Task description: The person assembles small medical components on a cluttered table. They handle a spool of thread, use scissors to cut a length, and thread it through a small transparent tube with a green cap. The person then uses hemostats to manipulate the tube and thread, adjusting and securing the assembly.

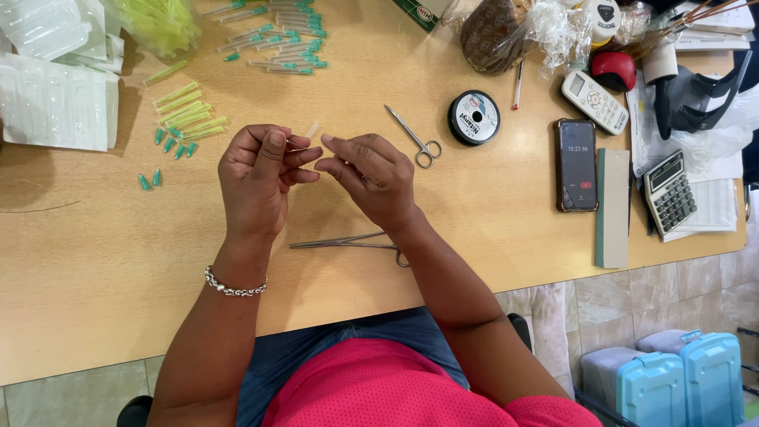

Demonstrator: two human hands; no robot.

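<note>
My left hand (pixel 257 175) and my right hand (pixel 371 178) meet above the middle of the wooden table (pixel 95 269), fingertips almost touching. The left fingers pinch a small clear tube-like piece (pixel 312 130) that sticks up past them. A thin yellowish thread (pixel 326 194) hangs between the hands; the right fingertips pinch its end. Metal forceps (pixel 348 241) lie on the table just under my right wrist. Small scissors (pixel 415 137) and a black spool of line (pixel 474 117) lie to the right of my hands.
Yellow-green and teal needle caps (pixel 186 119) and capped needles (pixel 285 43) lie at the back left beside white packets (pixel 55 103). To the right are a phone (pixel 576 164), a remote (pixel 594 101), a calculator (pixel 669 194) and a green block (pixel 613 207). Blue cases (pixel 680 379) stand on the floor.
</note>
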